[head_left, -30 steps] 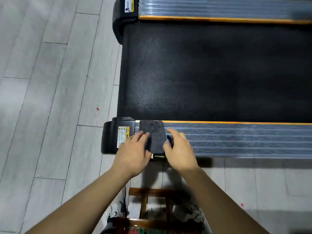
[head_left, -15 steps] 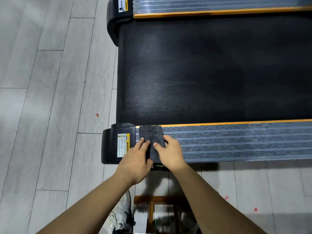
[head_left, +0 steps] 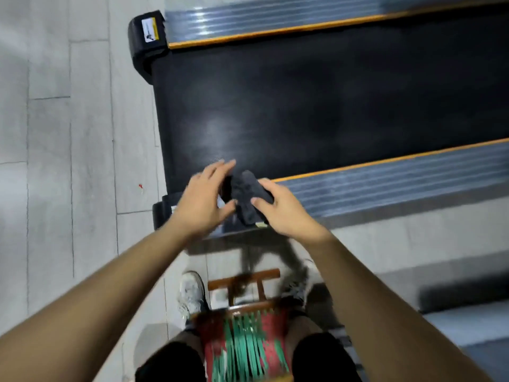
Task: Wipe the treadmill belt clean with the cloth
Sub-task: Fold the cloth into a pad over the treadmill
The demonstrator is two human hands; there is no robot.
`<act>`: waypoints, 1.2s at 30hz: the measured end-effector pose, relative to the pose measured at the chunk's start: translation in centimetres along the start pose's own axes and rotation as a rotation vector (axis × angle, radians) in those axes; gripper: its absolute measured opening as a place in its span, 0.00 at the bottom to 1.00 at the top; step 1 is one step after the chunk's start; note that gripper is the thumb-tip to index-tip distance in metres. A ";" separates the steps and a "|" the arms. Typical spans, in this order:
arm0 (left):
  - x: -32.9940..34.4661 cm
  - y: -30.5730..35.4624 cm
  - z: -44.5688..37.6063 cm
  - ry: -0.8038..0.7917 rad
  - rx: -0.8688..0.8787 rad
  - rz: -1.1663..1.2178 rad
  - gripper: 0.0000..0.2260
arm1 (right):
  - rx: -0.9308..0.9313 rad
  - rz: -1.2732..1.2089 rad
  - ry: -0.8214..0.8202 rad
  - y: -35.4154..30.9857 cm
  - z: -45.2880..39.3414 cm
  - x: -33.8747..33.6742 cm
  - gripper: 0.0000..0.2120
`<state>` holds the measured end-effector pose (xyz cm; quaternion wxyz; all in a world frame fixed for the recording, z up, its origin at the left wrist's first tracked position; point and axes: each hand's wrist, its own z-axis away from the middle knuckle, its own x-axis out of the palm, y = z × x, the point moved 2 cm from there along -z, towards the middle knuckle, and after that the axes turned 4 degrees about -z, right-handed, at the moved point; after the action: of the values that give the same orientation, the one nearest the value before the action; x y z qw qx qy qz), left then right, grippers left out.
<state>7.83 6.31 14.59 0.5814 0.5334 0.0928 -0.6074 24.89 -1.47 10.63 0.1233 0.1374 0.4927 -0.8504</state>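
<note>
Two bare hands meet over the near rear corner of the treadmill, both blurred by motion. The right hand (head_left: 286, 210) grips a dark grey cloth (head_left: 249, 198) — folded or bunched, thumb on its near side and fingers curled over its far edge — holding it above the near side rail (head_left: 399, 177), right by the orange strip that borders the black belt (head_left: 316, 106). Whether the cloth touches the rail cannot be told. The left hand (head_left: 203, 199) is open, fingers spread and reaching toward the belt's near edge, its thumb just beside the cloth's left side. The black end cap (head_left: 162, 213) at this corner is mostly hidden beneath the left wrist. Below the arms, the person sits on a small wooden stool (head_left: 245, 334) with a red-and-green woven seat, a white sneaker (head_left: 191, 295) planted on the grey tiled floor (head_left: 68, 161) — well short of the treadmill's edge.
</note>
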 end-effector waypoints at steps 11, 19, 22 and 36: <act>-9.3 20.8 2.8 -0.005 0.121 0.268 0.08 | -0.096 -0.052 0.096 -8.4 10.1 -18.9 0.12; -11.5 33.7 6.4 0.144 0.149 0.482 0.08 | -0.095 0.033 0.159 -9.1 18.8 -30.4 0.21; -12.1 36.9 6.6 0.176 0.139 0.537 0.07 | -0.128 0.009 0.194 -8.8 21.3 -33.3 0.19; -11.8 41.5 3.0 0.174 0.107 0.665 0.06 | -0.163 -0.136 0.382 -10.0 22.7 -40.3 0.14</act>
<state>36.68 -1.47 45.82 0.7085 0.6140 -0.0689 -0.3409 56.48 -13.43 43.83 -0.0193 0.2518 0.5823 -0.7728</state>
